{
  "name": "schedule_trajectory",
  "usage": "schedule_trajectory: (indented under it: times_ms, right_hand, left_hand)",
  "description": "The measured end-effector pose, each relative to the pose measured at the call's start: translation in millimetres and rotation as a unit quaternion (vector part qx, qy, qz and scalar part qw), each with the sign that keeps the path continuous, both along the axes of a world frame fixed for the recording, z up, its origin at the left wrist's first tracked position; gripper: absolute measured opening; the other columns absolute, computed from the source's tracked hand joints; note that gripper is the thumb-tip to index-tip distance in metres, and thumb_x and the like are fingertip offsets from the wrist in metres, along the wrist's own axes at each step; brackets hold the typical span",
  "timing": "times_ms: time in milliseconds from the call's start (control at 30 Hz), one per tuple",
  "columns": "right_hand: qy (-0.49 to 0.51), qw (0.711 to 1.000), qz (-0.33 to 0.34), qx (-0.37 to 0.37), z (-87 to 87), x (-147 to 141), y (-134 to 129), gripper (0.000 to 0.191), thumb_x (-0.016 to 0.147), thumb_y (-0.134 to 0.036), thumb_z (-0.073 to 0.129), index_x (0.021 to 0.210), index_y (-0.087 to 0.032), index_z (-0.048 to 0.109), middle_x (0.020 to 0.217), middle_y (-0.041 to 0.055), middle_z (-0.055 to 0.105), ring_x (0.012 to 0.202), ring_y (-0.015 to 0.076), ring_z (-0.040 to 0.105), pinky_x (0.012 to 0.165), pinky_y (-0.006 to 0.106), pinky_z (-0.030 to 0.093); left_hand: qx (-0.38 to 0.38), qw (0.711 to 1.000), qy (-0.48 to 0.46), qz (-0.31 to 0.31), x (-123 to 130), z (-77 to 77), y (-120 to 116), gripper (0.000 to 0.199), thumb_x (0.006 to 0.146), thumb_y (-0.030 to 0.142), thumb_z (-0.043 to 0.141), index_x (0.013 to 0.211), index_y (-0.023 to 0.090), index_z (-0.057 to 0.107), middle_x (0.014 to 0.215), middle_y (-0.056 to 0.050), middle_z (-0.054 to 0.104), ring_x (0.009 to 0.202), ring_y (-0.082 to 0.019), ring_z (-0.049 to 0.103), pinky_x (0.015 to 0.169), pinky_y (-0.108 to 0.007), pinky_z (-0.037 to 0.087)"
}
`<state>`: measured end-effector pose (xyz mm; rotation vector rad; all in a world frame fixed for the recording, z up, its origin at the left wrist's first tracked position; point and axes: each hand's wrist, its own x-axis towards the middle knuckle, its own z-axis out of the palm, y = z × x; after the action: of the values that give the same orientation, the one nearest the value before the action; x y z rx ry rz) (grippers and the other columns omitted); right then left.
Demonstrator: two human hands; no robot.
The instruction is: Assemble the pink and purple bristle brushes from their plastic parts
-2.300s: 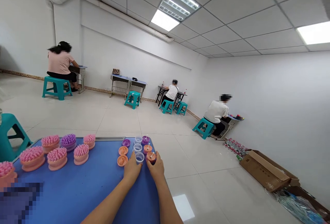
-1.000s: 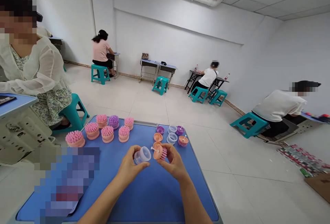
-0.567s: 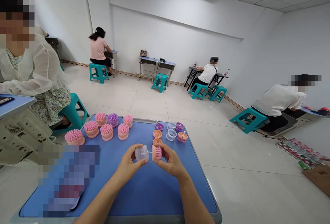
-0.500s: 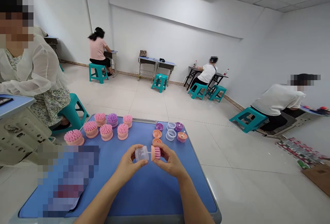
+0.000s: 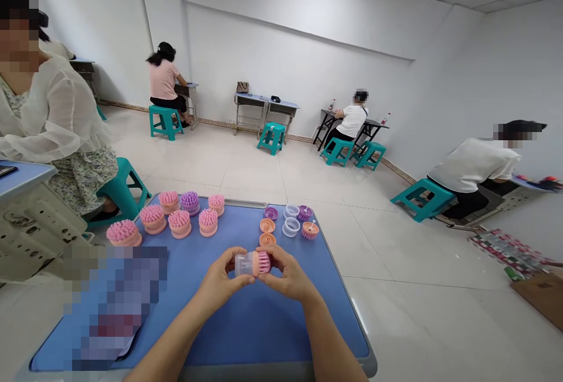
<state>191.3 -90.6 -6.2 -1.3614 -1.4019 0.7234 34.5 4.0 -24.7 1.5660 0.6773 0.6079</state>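
My left hand point(image 5: 225, 276) is closed around a clear plastic cup point(image 5: 244, 264), held sideways above the blue desk point(image 5: 246, 323). Against the cup's open end sits a pink bristle brush head point(image 5: 263, 263) with a peach base, gripped by the fingers of my right hand point(image 5: 285, 273). The two pieces touch, end to end. Just beyond my right hand lie peach round caps point(image 5: 267, 226), a purple cap point(image 5: 271, 213), clear rings point(image 5: 291, 227), and upturned brush heads in peach point(image 5: 310, 230) and purple point(image 5: 305, 213) with white stems.
Several pink scalp brushes point(image 5: 179, 224) and a purple one point(image 5: 190, 202) stand at the desk's far left. A blurred-out flat item point(image 5: 125, 306) lies at the near left. A co-worker point(image 5: 53, 112) sits close on the left; other people sit farther off.
The brush head and the clear cup have come together; the gap with the thin white stem between them has closed. Both hands keep their hold.
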Motion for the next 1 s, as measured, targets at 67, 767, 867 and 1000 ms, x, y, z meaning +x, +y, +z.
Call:
schedule_trajectory:
  times_ms: [67, 767, 867, 1000]
  right_hand:
    - [-0.001, 1.000, -0.002, -0.009, -0.3, 0, 0, 0.038, 0.070, -0.019, 0.063, 0.108, -0.020, 0.058, 0.093, 0.0029, 0.059, 0.080, 0.0178, 0.057, 0.071, 0.031, 0.049]
    - [0.075, 0.986, 0.004, -0.151, -3.9, -1, 7, 0.031, 0.082, -0.044, 0.051, 0.065, -0.018, 0.052, 0.050, -0.0046, 0.050, 0.041, 0.0092, 0.048, 0.042, 0.021, 0.039]
    - [0.104, 0.981, -0.007, -0.164, -8.7, -4, 10, 0.037, 0.080, -0.053, 0.049, 0.068, -0.018, 0.050, 0.048, -0.0053, 0.049, 0.036, 0.0092, 0.047, 0.037, 0.020, 0.039]
    - [0.135, 0.975, -0.021, -0.173, -15.4, -8, 14, 0.043, 0.079, -0.060, 0.045, 0.092, -0.019, 0.048, 0.050, -0.0070, 0.052, 0.034, 0.0095, 0.048, 0.033, 0.019, 0.039]
  left_hand:
    - [0.004, 1.000, 0.004, -0.003, 0, 0.4, 0, 0.045, 0.057, 0.029, 0.071, 0.098, 0.019, 0.054, 0.084, -0.002, 0.064, 0.081, -0.020, 0.060, 0.076, -0.031, 0.049]
    - [0.195, 0.978, 0.056, -0.056, -5, 7.8, -2, 0.042, 0.063, 0.018, 0.065, 0.104, 0.023, 0.061, 0.108, -0.006, 0.060, 0.104, -0.025, 0.055, 0.094, -0.036, 0.042]
    - [0.202, 0.977, 0.057, -0.045, -4, 7.0, -3, 0.040, 0.064, 0.019, 0.064, 0.104, 0.022, 0.060, 0.106, -0.006, 0.061, 0.102, -0.024, 0.056, 0.092, -0.036, 0.044]
    - [0.208, 0.975, 0.071, -0.018, -3, 3.6, -3, 0.040, 0.065, 0.020, 0.062, 0.104, 0.021, 0.060, 0.104, -0.008, 0.061, 0.098, -0.024, 0.058, 0.089, -0.037, 0.045]
